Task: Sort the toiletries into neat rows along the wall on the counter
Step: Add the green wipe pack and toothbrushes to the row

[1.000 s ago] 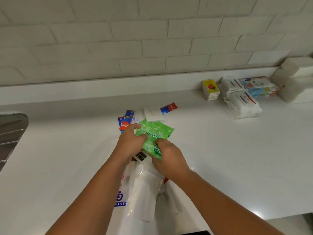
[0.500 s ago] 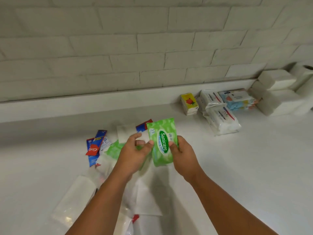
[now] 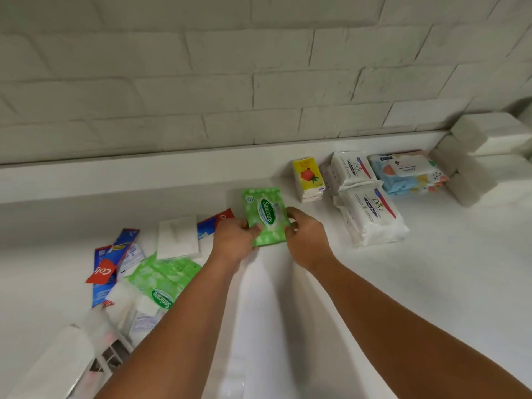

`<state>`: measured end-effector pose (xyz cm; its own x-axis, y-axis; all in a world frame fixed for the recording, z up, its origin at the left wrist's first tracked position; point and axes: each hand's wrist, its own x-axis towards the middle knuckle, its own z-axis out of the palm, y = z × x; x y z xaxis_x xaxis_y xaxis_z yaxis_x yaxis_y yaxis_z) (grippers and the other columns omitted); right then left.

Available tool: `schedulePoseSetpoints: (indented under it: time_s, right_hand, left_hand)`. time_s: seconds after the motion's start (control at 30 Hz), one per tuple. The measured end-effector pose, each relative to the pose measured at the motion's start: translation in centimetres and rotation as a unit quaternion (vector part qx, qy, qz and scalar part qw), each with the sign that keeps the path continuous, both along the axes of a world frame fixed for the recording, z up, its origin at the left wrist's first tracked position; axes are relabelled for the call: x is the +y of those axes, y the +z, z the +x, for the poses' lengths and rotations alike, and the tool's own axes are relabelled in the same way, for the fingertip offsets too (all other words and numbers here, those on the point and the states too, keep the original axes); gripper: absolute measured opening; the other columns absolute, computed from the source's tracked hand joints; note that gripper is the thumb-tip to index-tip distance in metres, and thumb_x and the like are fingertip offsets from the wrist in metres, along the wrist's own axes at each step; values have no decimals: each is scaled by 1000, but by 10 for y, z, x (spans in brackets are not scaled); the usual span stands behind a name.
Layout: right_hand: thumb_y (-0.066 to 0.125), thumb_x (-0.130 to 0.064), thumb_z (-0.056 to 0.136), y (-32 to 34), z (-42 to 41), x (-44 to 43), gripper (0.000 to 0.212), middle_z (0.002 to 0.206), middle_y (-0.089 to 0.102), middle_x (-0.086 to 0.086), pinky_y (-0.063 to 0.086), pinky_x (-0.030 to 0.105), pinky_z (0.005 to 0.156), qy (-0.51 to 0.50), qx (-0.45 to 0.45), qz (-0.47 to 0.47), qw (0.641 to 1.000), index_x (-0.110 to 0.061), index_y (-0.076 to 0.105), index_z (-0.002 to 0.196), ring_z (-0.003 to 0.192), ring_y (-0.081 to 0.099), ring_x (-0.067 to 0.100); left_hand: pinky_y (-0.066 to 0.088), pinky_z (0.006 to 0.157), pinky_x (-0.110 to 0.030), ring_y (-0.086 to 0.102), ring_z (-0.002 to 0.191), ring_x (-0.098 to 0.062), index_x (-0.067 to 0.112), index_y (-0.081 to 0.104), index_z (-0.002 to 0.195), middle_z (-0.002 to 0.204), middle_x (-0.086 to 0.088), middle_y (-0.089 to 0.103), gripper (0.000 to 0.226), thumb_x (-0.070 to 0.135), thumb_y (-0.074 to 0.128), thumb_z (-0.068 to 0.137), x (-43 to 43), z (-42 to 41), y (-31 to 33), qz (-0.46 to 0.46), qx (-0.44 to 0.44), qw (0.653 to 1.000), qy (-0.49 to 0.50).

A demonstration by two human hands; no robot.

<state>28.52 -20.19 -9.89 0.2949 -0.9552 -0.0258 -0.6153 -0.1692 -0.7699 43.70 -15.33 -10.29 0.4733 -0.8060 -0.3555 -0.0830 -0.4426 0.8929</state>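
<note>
So closest to the camera there's the unsorted pile on the worktop (image 3: pixel 431 283): another green Sanicare pack (image 3: pixel 161 286), toothpaste boxes (image 3: pixel 115 263), some white packets. Past that, the left hand (image 3: pixel 236 240) and right hand (image 3: pixel 305 240) are both clamped on the green wipes pack (image 3: pixel 263 216), one on each side. Half a second ago it was held up over the pile; now it's been carried toward the wall and looks nearly down, just left of the yellow tissue packs (image 3: pixel 307 180). Behind those, Dove wipes (image 3: pixel 371 214) already line the wall, so I'd say the row's about to grow by one.
</note>
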Motion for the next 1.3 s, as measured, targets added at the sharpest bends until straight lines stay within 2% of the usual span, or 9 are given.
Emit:
schedulePoseSetpoints:
  time_s: [0.17, 0.3, 0.4, 0.47, 0.67, 0.87, 0.93, 1.07, 1.3]
  right_hand:
    - [53, -5, 91, -18, 1, -18, 44, 144, 50, 6, 39, 23, 101, 93, 68, -71, 991, -10, 53, 135, 124, 54, 27]
    - [51, -8, 91, -34, 5, -29, 49, 152, 39, 6, 46, 31, 100, 132, 116, -96, 980, -14, 50, 140, 125, 52, 27]
    - [51, -7, 92, -37, 6, -35, 48, 152, 40, 11, 43, 32, 102, 139, 143, -110, 974, -8, 49, 140, 134, 45, 29]
    - [49, -7, 94, -38, 7, -39, 50, 154, 36, 11, 41, 33, 106, 138, 157, -110, 972, -7, 45, 143, 138, 40, 27]
    - [46, -7, 94, -34, 13, -48, 56, 159, 26, 9, 37, 34, 110, 157, 193, -95, 964, -6, 33, 149, 146, 26, 23]
    - [47, -7, 93, -32, 13, -51, 55, 158, 27, 10, 40, 34, 107, 160, 189, -79, 966, -6, 37, 147, 143, 32, 25]
    - [47, -9, 94, -28, 13, -50, 54, 158, 27, 10, 39, 34, 109, 158, 178, -73, 968, -8, 37, 147, 141, 34, 27]
    - [48, -12, 95, -17, 14, -38, 52, 156, 32, 11, 39, 34, 108, 128, 158, -82, 976, -8, 40, 146, 138, 39, 28]
    - [55, -18, 94, 17, 27, 15, 40, 139, 54, 11, 43, 35, 101, 136, 87, -130, 978, -7, 55, 132, 125, 53, 29]
  left_hand:
    - [60, 71, -53, 71, 75, -39, 1, 69, 75, 75, -19, 72, 41, 41, 66, 69, -44, 14, -24, 16, -130, 991, -17]
    - [58, 68, -38, 68, 69, -29, 5, 71, 77, 72, -12, 71, 29, 33, 71, 83, -50, 8, -11, 24, -199, 979, -26]
    - [38, 61, -27, 60, 65, -23, 8, 72, 81, 73, -7, 70, 27, 33, 67, 90, -54, 3, -6, 44, -284, 957, -31]
    - [35, 62, -26, 57, 65, -21, 10, 72, 82, 71, -4, 67, 24, 33, 67, 90, -57, 0, -6, 49, -305, 951, -26]
    - [36, 63, -25, 55, 65, -20, 13, 72, 81, 66, 1, 59, 21, 32, 68, 88, -61, -3, -10, 55, -338, 939, -18]
    - [35, 62, -27, 60, 71, -25, 10, 65, 75, 65, 0, 57, 26, 32, 66, 90, -59, -2, -9, 58, -334, 941, -17]
    - [34, 65, -27, 63, 79, -27, 8, 66, 84, 73, -3, 61, 26, 33, 65, 90, -56, -2, -8, 52, -328, 943, -20]
    - [37, 78, -24, 63, 102, -25, 9, 63, 123, 106, -7, 70, 39, 33, 63, 92, -39, 0, -2, 17, -317, 948, -22]
    - [47, 84, -22, 67, 93, -16, 15, 68, 120, 110, 1, 70, 30, 19, 65, 90, 27, 11, 17, -83, -306, 948, -29]
